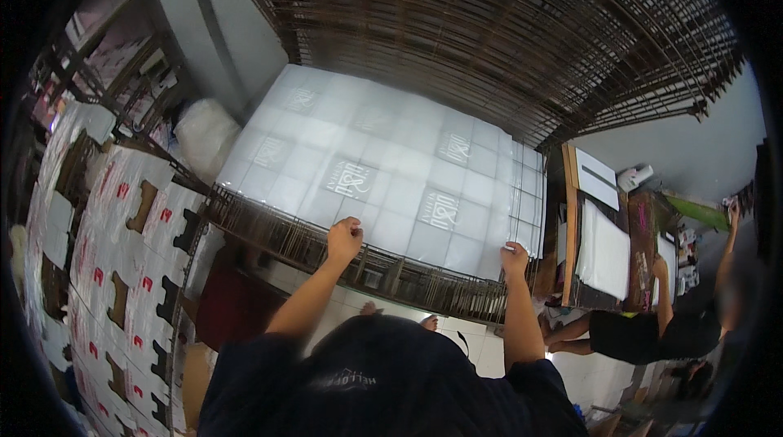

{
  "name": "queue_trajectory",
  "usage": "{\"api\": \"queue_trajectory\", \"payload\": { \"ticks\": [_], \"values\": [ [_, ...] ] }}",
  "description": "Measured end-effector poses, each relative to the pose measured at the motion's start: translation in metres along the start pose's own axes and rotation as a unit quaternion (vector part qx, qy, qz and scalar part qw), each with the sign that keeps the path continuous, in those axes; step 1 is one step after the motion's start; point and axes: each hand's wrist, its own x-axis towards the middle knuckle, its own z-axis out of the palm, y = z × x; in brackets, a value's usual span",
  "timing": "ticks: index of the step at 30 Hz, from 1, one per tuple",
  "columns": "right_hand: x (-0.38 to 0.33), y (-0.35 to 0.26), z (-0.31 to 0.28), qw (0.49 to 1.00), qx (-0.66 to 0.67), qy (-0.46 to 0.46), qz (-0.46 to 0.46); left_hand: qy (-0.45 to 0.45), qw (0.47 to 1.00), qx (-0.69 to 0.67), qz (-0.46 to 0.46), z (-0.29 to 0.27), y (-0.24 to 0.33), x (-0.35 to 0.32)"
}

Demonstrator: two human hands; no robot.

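Left hand (346,240): curled at sheet (391,160) near edge, hold cannot be told; right hand (514,261): fingers pinching sheet edge; rack (400,275) beneath

And it's plastic front and centre: the printed sheet (383,164) looks smooth and translucent, a milky satin face with brighter sheen where light catches it, its printed motifs a flatter white. Beneath it, the rack shelf (277,223) is bare metal wire, brown and rusty-looking; overhead, the raised wire racks (489,37) show the same dull, rough metal. Over to the left, clear film gleams in glossy wrinkles around the stacked white cartons (118,262), and a bundle (205,139) wears crinkled, shiny plastic. Right side now: a wooden rail (570,229), matt and plain, beside smooth, frosted-looking sheets (603,249). Down below, dark, matt cloth on the T-shirt (391,380), and smooth, pale floor tiles (485,347) with a soft shine.
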Motion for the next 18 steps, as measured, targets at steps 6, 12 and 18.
{"api": "queue_trajectory", "payload": {
  "ticks": [6,12,18],
  "values": [
    [0.009,0.021,0.005,0.999,-0.013,0.031,-0.030,-0.005,1.000,-0.002,0.001,0.005,-0.009,0.002],
    [0.016,0.038,0.005,0.996,-0.030,0.069,-0.051,0.003,0.999,0.028,0.031,-0.001,0.002,0.001],
    [-0.014,0.020,-0.018,0.984,0.008,0.166,-0.066,0.064,0.987,0.080,0.123,-0.039,0.017,-0.032]
  ]
}}
